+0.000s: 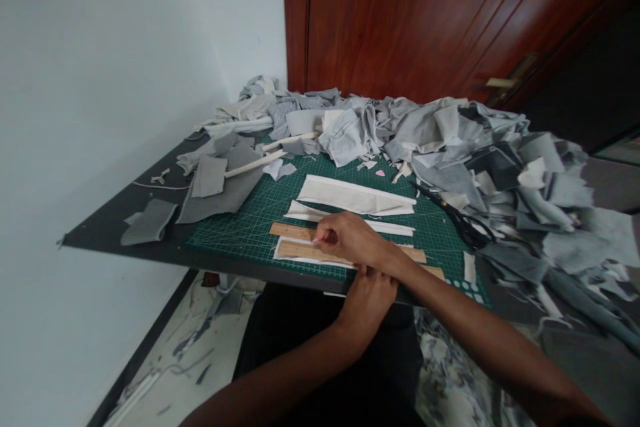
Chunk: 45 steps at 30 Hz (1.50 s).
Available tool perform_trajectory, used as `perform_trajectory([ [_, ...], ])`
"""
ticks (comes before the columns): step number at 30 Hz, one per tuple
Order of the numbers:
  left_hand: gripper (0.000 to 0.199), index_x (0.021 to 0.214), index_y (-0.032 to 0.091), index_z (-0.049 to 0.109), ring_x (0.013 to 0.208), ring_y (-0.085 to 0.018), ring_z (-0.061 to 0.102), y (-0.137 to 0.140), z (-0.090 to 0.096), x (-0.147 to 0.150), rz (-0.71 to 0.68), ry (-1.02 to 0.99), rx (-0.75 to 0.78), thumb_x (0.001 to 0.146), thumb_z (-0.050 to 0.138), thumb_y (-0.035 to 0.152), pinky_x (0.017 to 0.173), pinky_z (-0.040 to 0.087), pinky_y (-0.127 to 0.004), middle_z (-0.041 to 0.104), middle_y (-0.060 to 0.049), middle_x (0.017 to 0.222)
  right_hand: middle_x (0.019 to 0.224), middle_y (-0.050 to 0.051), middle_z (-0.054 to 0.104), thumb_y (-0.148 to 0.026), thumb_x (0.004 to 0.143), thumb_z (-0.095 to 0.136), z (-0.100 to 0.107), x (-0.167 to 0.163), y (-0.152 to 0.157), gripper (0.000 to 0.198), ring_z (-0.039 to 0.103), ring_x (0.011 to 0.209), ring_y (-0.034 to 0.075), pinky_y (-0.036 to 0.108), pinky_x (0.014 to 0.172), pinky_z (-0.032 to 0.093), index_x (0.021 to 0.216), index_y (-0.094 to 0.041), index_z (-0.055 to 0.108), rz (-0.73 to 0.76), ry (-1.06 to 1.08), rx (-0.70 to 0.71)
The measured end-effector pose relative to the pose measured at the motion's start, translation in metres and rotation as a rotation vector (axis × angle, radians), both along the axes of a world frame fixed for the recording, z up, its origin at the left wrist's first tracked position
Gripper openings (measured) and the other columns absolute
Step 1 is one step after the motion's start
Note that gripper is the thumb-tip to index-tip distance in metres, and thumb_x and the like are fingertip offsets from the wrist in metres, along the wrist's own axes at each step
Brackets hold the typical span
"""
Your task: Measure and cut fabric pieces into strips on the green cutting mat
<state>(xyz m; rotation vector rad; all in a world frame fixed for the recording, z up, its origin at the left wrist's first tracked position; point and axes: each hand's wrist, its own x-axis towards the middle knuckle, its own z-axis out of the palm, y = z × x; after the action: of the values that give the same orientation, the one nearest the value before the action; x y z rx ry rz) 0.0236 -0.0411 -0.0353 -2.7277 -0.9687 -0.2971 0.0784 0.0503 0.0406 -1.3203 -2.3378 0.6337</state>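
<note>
- Lying at the far left, a grey piece [149,221] and a small stack of grey panels [209,177] sit apart from the work, apparently untouched.
- Next, on the green mat [240,230], a white strip [277,251] lies beneath the near ruler [300,251]. This seems the piece in progress; no mark shows on it.
- Just beyond are another ruler [290,229], then a narrow strip [303,211] and a wider strip [357,195], which look already cut.
- The right hand [350,238] is over the rulers, fingertips drawn together; I can't tell whether they pinch anything.
- The left hand [371,297], under the right wrist, bends its fingers at the near ruler; gripping or only pressing, I can't tell.
- Rightward, scissors [454,215] lie beside heaped scraps [560,180]; how many pieces remain isn't clear.
</note>
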Motion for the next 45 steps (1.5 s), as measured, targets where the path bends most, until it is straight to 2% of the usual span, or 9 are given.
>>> perform_trajectory([
  [7,0.033,0.137,0.023,0.067,0.114,-0.024,0.063,0.0,-0.005,0.004,0.013,-0.056,0.001,0.105,0.056,0.023,0.1,0.053,-0.04,0.072,-0.008,0.122,0.079,0.001,0.073,-0.008,0.08,0.073,0.004,0.022,-0.006,0.009,0.063,0.07,0.011,0.021,0.066,0.039,0.083,-0.016,0.075,0.001,-0.019,-0.048],
  [14,0.032,0.136,0.024,0.066,0.118,-0.025,0.06,0.001,0.008,-0.002,0.021,-0.056,0.033,0.106,0.055,0.024,0.103,0.053,-0.044,0.069,-0.008,0.125,0.076,0.001,0.072,-0.011,0.083,0.073,0.013,0.056,-0.023,0.005,0.062,0.066,0.011,0.021,0.064,0.04,0.084,-0.016,0.074,-0.028,-0.034,-0.09],
  [18,0.033,0.138,0.024,0.065,0.12,-0.025,0.059,0.001,0.01,-0.003,0.015,-0.069,0.046,0.106,0.053,0.023,0.107,0.051,-0.045,0.068,-0.008,0.125,0.078,0.002,0.073,-0.013,0.085,0.073,0.015,0.071,-0.03,0.004,0.064,0.069,0.013,0.023,0.067,0.041,0.084,-0.017,0.074,-0.04,-0.083,-0.089],
  [25,0.035,0.138,0.022,0.065,0.121,-0.023,0.061,0.002,0.007,-0.001,0.007,-0.064,0.055,0.106,0.053,0.02,0.108,0.05,-0.037,0.068,-0.009,0.127,0.077,0.001,0.073,-0.015,0.086,0.072,0.024,0.074,-0.033,0.005,0.062,0.067,0.013,0.023,0.065,0.039,0.083,-0.017,0.074,-0.043,-0.132,-0.104],
  [31,0.034,0.136,0.021,0.066,0.122,-0.023,0.06,0.002,0.007,-0.001,-0.016,-0.064,0.078,0.107,0.049,0.021,0.11,0.049,-0.039,0.068,-0.008,0.128,0.071,0.0,0.07,-0.013,0.085,0.071,0.033,0.074,-0.034,0.009,0.06,0.063,0.011,0.022,0.062,0.038,0.079,-0.018,0.075,-0.027,-0.144,-0.128],
  [36,0.037,0.142,0.024,0.062,0.129,-0.024,0.055,0.001,0.009,-0.002,0.02,-0.067,0.09,0.108,0.048,0.024,0.112,0.048,-0.043,0.064,-0.008,0.135,0.08,0.002,0.075,-0.014,0.084,0.071,0.034,0.057,-0.021,0.006,0.064,0.069,0.012,0.022,0.066,0.042,0.083,-0.017,0.076,-0.044,-0.029,-0.104],
  [40,0.038,0.142,0.027,0.063,0.126,-0.026,0.055,-0.002,0.009,-0.002,0.037,-0.079,0.05,0.108,0.047,0.024,0.113,0.049,-0.052,0.064,-0.007,0.134,0.078,0.001,0.074,-0.011,0.083,0.072,0.026,0.02,0.002,0.006,0.062,0.068,0.011,0.021,0.064,0.04,0.082,-0.016,0.076,0.001,0.077,-0.05],
  [45,0.039,0.142,0.026,0.065,0.121,-0.027,0.06,-0.003,0.006,-0.001,0.002,-0.07,-0.009,0.109,0.044,0.021,0.112,0.051,-0.058,0.07,-0.008,0.13,0.071,-0.002,0.071,-0.01,0.084,0.072,0.012,-0.026,0.025,0.006,0.058,0.062,0.008,0.02,0.061,0.037,0.08,-0.014,0.076,0.082,0.173,-0.128],
])
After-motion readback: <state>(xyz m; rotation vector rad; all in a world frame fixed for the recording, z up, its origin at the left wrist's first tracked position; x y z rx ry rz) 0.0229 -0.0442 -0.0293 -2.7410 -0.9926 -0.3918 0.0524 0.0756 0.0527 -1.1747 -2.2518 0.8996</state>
